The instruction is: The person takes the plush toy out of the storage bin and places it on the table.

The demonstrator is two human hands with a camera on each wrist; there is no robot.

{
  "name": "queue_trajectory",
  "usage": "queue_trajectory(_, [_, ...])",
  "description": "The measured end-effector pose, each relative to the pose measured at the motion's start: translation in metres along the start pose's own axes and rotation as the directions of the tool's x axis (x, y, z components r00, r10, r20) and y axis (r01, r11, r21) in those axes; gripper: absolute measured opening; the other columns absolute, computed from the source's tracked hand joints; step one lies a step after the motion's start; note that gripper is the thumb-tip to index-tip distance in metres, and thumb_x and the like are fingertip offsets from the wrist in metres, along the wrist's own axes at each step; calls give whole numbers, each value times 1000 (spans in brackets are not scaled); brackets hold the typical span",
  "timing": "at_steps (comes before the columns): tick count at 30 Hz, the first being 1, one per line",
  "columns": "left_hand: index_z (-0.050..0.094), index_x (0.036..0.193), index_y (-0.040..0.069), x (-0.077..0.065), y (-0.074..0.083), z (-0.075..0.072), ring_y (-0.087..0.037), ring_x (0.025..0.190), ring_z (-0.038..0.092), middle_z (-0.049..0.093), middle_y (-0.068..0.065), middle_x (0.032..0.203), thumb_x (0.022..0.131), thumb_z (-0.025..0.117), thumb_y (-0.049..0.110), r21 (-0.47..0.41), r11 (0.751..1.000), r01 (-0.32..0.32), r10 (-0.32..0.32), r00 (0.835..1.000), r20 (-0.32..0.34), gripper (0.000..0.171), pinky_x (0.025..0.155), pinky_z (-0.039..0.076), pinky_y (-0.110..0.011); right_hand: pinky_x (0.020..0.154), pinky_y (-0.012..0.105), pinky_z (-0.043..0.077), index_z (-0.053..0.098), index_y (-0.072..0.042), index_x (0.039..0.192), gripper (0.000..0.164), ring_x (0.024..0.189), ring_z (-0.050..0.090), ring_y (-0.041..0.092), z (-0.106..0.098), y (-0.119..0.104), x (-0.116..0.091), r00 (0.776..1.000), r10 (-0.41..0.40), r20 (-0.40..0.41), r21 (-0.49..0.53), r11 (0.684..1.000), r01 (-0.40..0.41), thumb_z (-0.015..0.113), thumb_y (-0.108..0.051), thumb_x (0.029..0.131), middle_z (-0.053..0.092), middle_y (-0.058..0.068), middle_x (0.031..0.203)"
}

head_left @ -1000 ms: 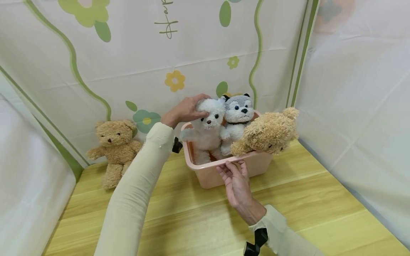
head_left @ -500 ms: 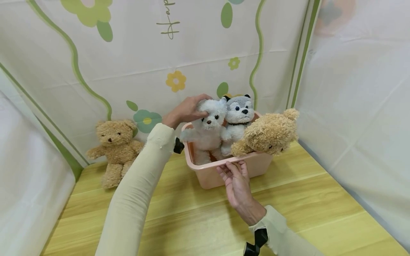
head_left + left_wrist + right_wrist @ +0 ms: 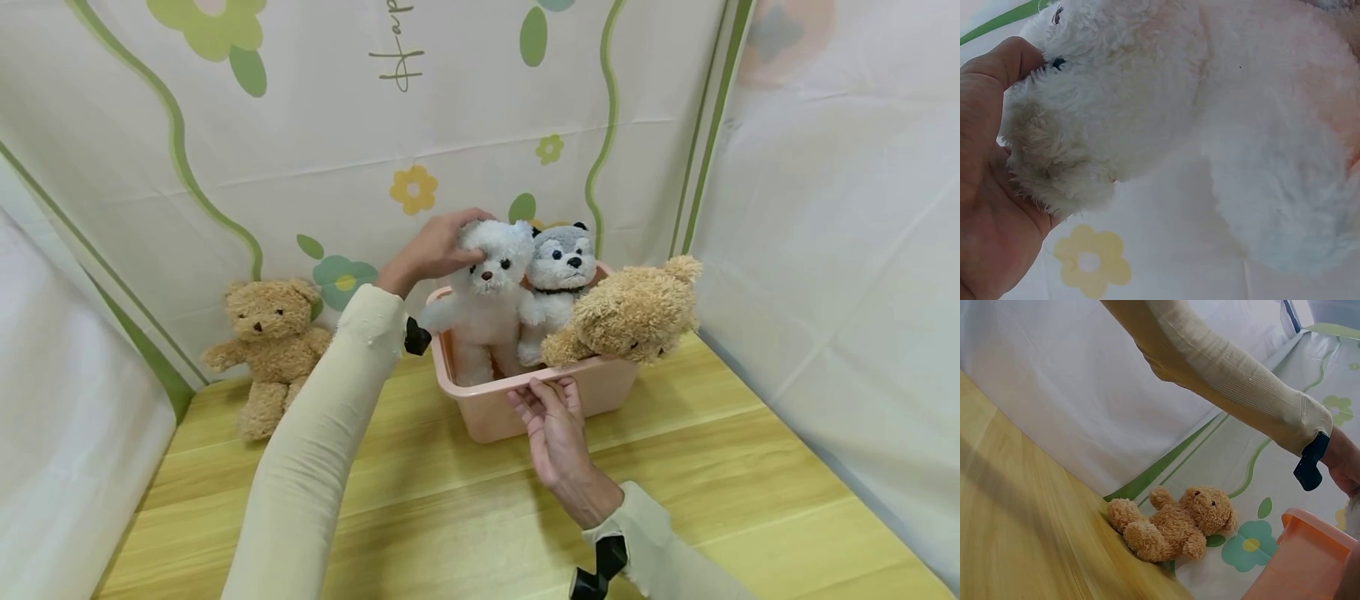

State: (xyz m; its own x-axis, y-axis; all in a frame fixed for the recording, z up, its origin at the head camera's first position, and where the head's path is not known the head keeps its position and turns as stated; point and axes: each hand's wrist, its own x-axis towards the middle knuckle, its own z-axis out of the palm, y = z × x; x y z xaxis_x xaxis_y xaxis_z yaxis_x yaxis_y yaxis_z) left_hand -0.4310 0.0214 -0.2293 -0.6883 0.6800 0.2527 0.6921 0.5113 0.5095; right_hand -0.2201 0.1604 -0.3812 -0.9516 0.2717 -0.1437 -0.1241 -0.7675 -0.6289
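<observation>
A white teddy bear (image 3: 491, 321) stands upright at the left end of a pink plastic bin (image 3: 498, 417). My left hand (image 3: 435, 248) grips its head from the left and above; in the left wrist view the thumb (image 3: 1013, 59) presses beside an eye. My right hand (image 3: 557, 429) holds the bin's front rim, fingertips against the wall just under it; how far the fingers curl over is partly hidden. Inside the bin, a grey and white husky plush (image 3: 558, 267) sits beside the white bear. A tan teddy bear (image 3: 633, 312) lies over the right end, its head beyond the rim.
Another tan teddy bear (image 3: 270, 358) sits at the table's left back, against the printed curtain (image 3: 300, 125). The wooden table (image 3: 450, 517) runs under the bin. White curtains (image 3: 847, 250) border both sides.
My left hand has lifted the white bear slightly, so its head sits higher and its body is straighter. The right hand and the bin have stayed in place.
</observation>
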Motion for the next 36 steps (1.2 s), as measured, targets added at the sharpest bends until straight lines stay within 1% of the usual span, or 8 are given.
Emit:
queue_trajectory(5, [58,132,15,-1,4,-9,-24,104,58,62,-10,127,91,67,14,0,1000,-9,9,1000,-24,42,91,48,-41,84,30,57,44,-15,99,15,85,63,14,0,0,1,1000,2,-3,3,1000,-2,49,-1,101,60,-2,90])
queue_trajectory(12, [58,133,15,-6,11,-28,-25,105,57,61,-11,129,91,67,15,-8,1000,24,-25,996,-84,44,91,47,-42,85,30,57,43,-14,99,15,85,63,14,0,0,2,1000,7,-2,0,1000,-7,49,-1,101,59,-1,90])
queue_trajectory(15, [58,133,15,-8,16,-36,-25,107,56,60,-12,130,90,67,14,4,1000,26,-26,993,-116,44,92,47,-43,84,30,57,43,-14,98,14,85,63,14,0,0,2,1000,4,-1,-4,1000,-4,49,-1,101,59,-1,90])
queue_trajectory(22, [58,134,18,-13,21,-52,-26,108,56,60,-11,129,91,66,18,38,997,60,-53,985,-165,44,91,48,-43,85,30,57,43,-14,98,14,85,63,14,-1,0,3,1000,5,5,-6,1000,-5,49,-2,101,59,-2,90])
queue_trajectory(25, [60,132,18,-15,23,-59,-25,105,57,61,-11,127,90,67,16,34,998,48,-40,976,-213,42,89,48,-42,85,30,57,43,-15,97,15,85,63,14,-1,-1,3,1000,5,3,-5,1000,-5,48,-1,101,59,-1,90])
queue_trajectory(29, [61,130,17,-19,27,-68,-23,96,56,63,-11,120,88,65,14,19,1000,24,-17,960,-281,42,81,48,-37,85,30,57,43,-15,98,14,86,63,14,-1,-1,3,1000,7,5,-5,1000,-7,48,-1,101,59,-1,91])
queue_trajectory(33, [61,131,17,-25,37,-79,-21,90,54,64,-10,118,88,63,12,14,1000,7,-2,945,-328,44,74,45,-31,85,30,57,43,-14,100,14,86,62,14,-2,-1,4,1000,12,7,-10,1000,-12,49,-2,101,59,-1,91])
queue_trajectory(36, [61,133,18,-31,48,-89,-19,90,55,63,-8,119,88,63,11,-21,1000,16,-22,936,-350,45,73,46,-28,85,30,57,42,-14,101,13,87,62,14,-2,-1,4,1000,15,10,-14,1000,-15,49,-3,101,59,-1,92])
